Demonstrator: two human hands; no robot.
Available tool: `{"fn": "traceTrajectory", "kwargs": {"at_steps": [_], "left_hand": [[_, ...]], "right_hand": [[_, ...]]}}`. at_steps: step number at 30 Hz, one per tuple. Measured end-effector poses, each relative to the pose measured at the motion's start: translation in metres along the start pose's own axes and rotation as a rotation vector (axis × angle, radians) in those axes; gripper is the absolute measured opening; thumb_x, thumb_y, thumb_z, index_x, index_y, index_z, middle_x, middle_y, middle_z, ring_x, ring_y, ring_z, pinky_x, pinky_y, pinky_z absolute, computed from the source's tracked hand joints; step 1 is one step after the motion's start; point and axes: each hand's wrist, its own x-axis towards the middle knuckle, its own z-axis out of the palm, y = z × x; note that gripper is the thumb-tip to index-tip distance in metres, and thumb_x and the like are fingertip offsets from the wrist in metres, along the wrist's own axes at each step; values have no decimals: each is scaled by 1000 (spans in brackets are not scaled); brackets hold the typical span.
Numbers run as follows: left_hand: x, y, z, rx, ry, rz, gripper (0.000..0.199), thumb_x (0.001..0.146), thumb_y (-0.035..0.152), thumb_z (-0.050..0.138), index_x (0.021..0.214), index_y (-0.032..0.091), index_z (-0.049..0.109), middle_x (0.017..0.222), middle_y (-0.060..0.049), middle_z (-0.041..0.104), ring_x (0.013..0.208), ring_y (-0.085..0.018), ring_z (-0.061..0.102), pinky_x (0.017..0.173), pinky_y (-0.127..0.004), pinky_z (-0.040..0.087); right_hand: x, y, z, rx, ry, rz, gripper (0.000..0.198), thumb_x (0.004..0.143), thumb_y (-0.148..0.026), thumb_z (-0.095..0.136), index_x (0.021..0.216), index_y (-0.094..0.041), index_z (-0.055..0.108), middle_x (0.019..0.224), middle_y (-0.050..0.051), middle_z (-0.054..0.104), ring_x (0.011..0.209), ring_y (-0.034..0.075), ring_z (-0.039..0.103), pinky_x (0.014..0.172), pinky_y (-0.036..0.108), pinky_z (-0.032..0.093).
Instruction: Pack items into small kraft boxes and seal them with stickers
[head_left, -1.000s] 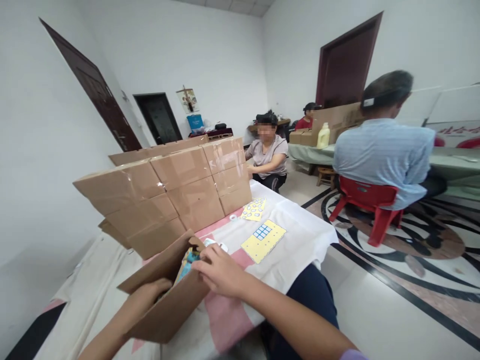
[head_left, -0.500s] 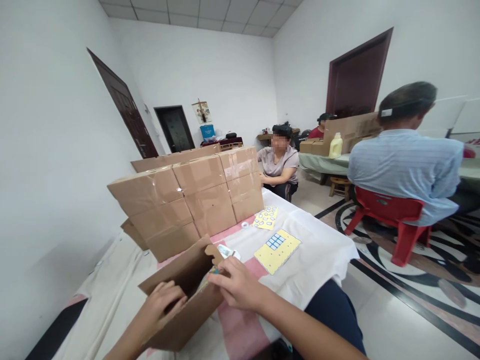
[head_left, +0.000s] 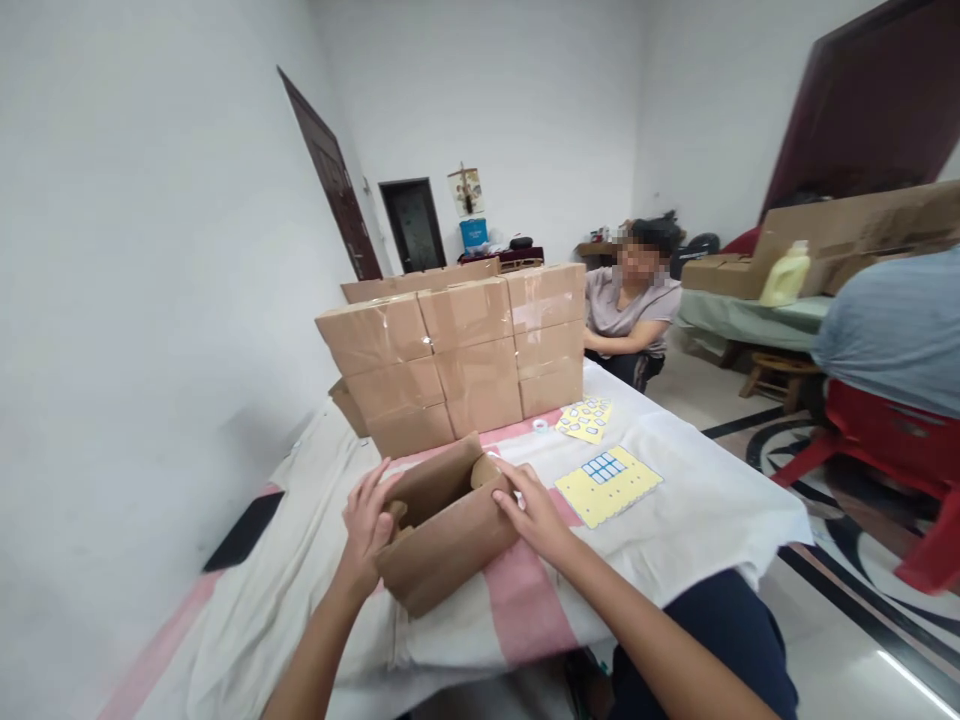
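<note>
an open cardboard box [head_left: 450, 548] is set on the near part of a table covered by a white and pink cloth [head_left: 697, 490], between the two hands. its mouth is turned upward, and only a part of its shaded inside can be seen. the left end of the box is met by the left hand [head_left: 367, 515], whose fingers are parted and slightly bent, with the thumb near the rim; whether the cardboard is firmly pinched there cannot be told. the right end is gripped by the right hand [head_left: 531, 508], the fingers being bent over the end and the thumb being pressed at the top edge of the near wall, so that little gap is left.

just beyond the box, a stack of taped cartons [head_left: 480, 365] is piled in columns. to the right of the stack, a small white ring [head_left: 541, 426] and a patterned yellow sheet [head_left: 585, 419] are laid on the cloth; a larger yellow sheet [head_left: 609, 485], marked with blue-edged rectangles, is laid nearer. past the stack, a person in a pale shirt [head_left: 626, 315] is seen. at the right, a yellow bottle [head_left: 786, 278] is stood on a green-covered table [head_left: 709, 318], and a red chair [head_left: 892, 450] is occupied by a person in blue [head_left: 900, 330].
</note>
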Motion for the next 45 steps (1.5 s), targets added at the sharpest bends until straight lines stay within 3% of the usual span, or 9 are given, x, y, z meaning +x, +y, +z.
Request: {"fn": "traceTrajectory", "kwargs": {"at_steps": [3,7,14,17,21,29,34,39,45], "left_hand": [[6,8,-17,32,-194,-65,70,100,55,5,140,26,55,147,-11,55,138,-29,47,117,-58,30],[9,43,-27,152,-488,-121,50,97,55,42,135,28,60,139,-7,63,128,-27,57,114,-49,38],[-8,105,28,577,-497,-48,65,88,54,62,146,27,50,145,-13,58,133,-36,53,114,-61,35],[-17,101,49,621,-491,-2,67,87,42,66,148,20,47,157,-11,43,145,-36,39,115,-54,40],[-22,79,46,622,-479,12,60,91,27,60,149,24,44,156,-7,45,146,-29,40,117,-51,39],[-21,36,15,610,-461,-59,54,91,32,59,144,27,49,154,-6,48,145,-31,41,113,-56,40],[-25,33,17,656,-426,-17,53,91,41,57,141,26,51,155,-3,47,144,-32,43,112,-56,41],[-28,31,19,686,-377,33,53,93,46,54,142,28,48,153,-1,48,142,-31,45,111,-52,40],[-30,31,20,677,-314,67,55,92,48,55,143,30,45,152,0,51,139,-31,48,110,-50,38]], "right_hand": [[-2,-5,4,-21,58,22,48,97,-34,54,144,-27,53,105,8,59,94,22,60,91,40,51],[-2,-9,6,-47,225,84,48,92,-37,61,137,-21,56,104,9,60,90,22,60,83,37,52],[12,3,-4,-60,48,206,32,83,-36,63,110,-20,70,93,4,55,75,18,58,75,34,50],[10,1,-2,-55,40,243,32,84,-38,62,107,-18,72,94,5,56,81,20,60,79,34,49],[8,5,-12,-10,19,228,38,87,-42,60,114,-20,72,99,7,62,86,20,62,82,33,49],[53,70,-99,-229,74,499,23,87,-22,54,94,-15,75,104,10,74,98,23,66,90,33,47],[85,87,-65,-179,-93,486,18,86,-21,58,88,-16,75,103,7,75,99,21,65,86,27,47],[97,90,-21,-130,-291,705,36,93,-39,54,77,-11,71,72,9,70,57,16,59,56,26,43],[102,95,-12,-110,-421,861,32,90,-37,58,80,-10,70,44,1,50,38,12,42,44,25,33]]}}
